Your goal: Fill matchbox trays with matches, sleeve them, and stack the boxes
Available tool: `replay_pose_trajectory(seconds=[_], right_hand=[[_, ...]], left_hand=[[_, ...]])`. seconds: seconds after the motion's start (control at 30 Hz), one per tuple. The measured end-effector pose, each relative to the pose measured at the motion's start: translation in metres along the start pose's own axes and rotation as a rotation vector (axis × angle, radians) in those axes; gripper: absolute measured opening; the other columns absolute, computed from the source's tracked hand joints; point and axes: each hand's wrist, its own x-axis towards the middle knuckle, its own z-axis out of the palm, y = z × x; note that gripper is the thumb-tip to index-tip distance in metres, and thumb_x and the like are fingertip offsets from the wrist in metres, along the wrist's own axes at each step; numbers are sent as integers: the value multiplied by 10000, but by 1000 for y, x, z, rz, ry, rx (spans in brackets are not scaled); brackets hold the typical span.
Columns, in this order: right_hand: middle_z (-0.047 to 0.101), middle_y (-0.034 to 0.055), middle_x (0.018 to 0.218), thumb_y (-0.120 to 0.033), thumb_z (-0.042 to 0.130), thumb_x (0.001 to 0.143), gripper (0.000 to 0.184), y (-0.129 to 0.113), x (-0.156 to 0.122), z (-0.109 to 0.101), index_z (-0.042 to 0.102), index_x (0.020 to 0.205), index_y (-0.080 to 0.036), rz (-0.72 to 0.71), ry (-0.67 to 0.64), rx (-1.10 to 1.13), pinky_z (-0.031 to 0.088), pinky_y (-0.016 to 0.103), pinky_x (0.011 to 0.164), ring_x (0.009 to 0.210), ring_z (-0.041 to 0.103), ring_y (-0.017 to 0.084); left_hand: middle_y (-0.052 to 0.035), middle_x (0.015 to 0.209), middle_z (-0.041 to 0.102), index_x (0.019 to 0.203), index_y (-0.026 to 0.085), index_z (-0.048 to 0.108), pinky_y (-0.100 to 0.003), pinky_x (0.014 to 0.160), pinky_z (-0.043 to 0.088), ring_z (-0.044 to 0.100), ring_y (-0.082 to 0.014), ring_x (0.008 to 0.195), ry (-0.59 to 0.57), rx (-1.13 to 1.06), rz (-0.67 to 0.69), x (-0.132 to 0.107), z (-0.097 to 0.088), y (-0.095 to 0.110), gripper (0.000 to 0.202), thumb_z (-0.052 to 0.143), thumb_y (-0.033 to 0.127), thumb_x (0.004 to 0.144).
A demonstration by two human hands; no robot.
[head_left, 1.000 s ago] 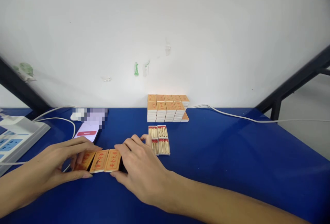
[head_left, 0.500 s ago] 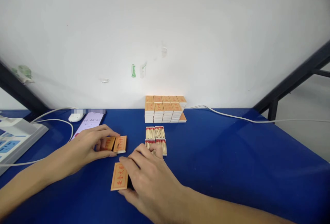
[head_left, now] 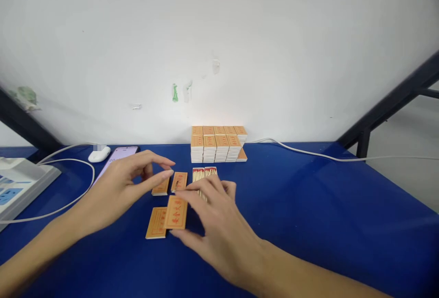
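Note:
On the blue table lie several orange matchboxes. My left hand hovers with fingers spread just left of two of them, one beside another, and holds nothing. My right hand pinches an orange matchbox between fingertips and thumb. That box overlaps a further one lying flat. Open trays of red-tipped matches sit just beyond my right fingers, partly hidden by them.
A tidy stack of matchboxes stands against the white wall. A phone and a small white object lie at the back left. A power strip with white cables is at the far left. A black frame leg rises at the right.
My left hand slid two boxes back and right, then let go and opened. My right hand pulled boxes nearer and now grips one set beside the other.

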Motion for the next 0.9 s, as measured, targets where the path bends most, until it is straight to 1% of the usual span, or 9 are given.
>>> replay_pose_trajectory(seconds=[0.1, 0.2, 0.3, 0.47, 0.53, 0.57, 0.63, 0.7, 0.9], right_hand=[[771, 47, 1326, -361, 917, 993, 479, 16, -4, -14, 684, 1402, -271, 44, 59, 46, 391, 447, 954, 1222, 683, 291], [781, 38, 1385, -367, 908, 1011, 539, 31, -5, -24, 629, 1463, -277, 3, 92, 83, 378, 427, 970, 1199, 713, 262], [800, 41, 1355, -387, 908, 1011, 596, 38, -7, -30, 577, 1492, -271, -56, 117, 93, 384, 411, 961, 1137, 730, 249], [771, 67, 1422, -457, 927, 980, 703, 39, -8, -43, 521, 1527, -282, -131, 38, 54, 427, 439, 1033, 1225, 707, 280], [741, 87, 1444, -496, 928, 956, 731, 41, -7, -49, 536, 1530, -271, -33, 22, 78, 471, 461, 1062, 1268, 682, 301], [750, 85, 1389, -503, 881, 983, 614, 44, -7, -51, 587, 1466, -262, 72, 35, 81, 500, 461, 1039, 1232, 688, 297], [775, 56, 1158, -463, 713, 1080, 245, 50, -6, -53, 679, 1201, -252, 316, 57, 49, 539, 427, 892, 1040, 712, 263], [744, 22, 927, -401, 583, 1135, 253, 56, -6, -49, 649, 940, -253, 482, 27, 1, 503, 385, 736, 838, 688, 228], [680, 22, 800, -377, 604, 1128, 337, 58, -11, -25, 579, 814, -258, 503, -121, -89, 435, 396, 702, 795, 637, 258]], left_hand=[[-22, 1245, 800, 1411, 397, 780, -366, 915, 638, 738, -232, 1039, -79, -183, 77, -16, 10, 22, 403, 801, 550, 1039], [-22, 1464, 747, 1436, 453, 780, -339, 890, 685, 745, -244, 1163, -93, -266, 84, -26, 27, 38, 412, 831, 489, 1029], [-23, 1378, 794, 1445, 457, 774, -246, 643, 663, 783, -248, 1114, -96, -408, -75, -28, 43, 44, 456, 853, 529, 1002], [12, 928, 867, 1359, 368, 810, -263, 814, 683, 831, -198, 918, -68, -627, -194, -24, 58, 41, 409, 866, 543, 993], [11, 963, 879, 1332, 359, 815, -253, 838, 688, 839, -191, 924, -5, -617, -177, -25, 60, 36, 401, 879, 536, 977], [15, 999, 883, 1328, 365, 816, -249, 863, 689, 841, -187, 941, 37, -584, -159, -26, 60, 33, 400, 887, 529, 970], [28, 1036, 874, 1330, 386, 814, -242, 904, 688, 840, -179, 968, 122, -494, -125, -30, 62, 26, 380, 879, 517, 979], [34, 1090, 860, 1345, 412, 806, -242, 897, 696, 838, -185, 1004, 191, -411, -101, -36, 63, 22, 344, 839, 512, 1017], [67, 1330, 840, 1433, 508, 740, -289, 1073, 678, 842, -181, 1118, 193, -181, 33, -53, 67, 26, 335, 739, 451, 1103]])
